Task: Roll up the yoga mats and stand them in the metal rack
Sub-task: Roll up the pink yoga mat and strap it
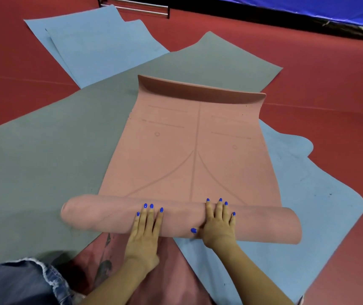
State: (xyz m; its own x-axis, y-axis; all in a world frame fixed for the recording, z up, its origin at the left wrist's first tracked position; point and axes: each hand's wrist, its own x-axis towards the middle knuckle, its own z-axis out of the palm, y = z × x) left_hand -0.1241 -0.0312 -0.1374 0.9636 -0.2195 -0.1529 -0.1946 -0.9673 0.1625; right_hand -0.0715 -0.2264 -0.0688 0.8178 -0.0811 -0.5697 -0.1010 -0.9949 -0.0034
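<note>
A pink yoga mat (189, 155) with printed guide lines lies in front of me, its near end wound into a thick roll (101, 214) and its far end curled upward. My left hand (145, 234) presses flat on top of the roll near its middle, fingers straight. My right hand (219, 221) presses on the roll a little to the right, fingers spread, thumb against the near side. Under the pink mat lie a grey-green mat (55, 139) and a light blue mat (303, 190). The metal rack (136, 7) shows at the top edge, far away.
Two more light blue mats (92, 45) lie flat, overlapping, at the far left on the red floor (330, 69). A blue padded barrier (308, 7) runs along the top right. My knee in frayed denim (18, 282) is at the bottom left.
</note>
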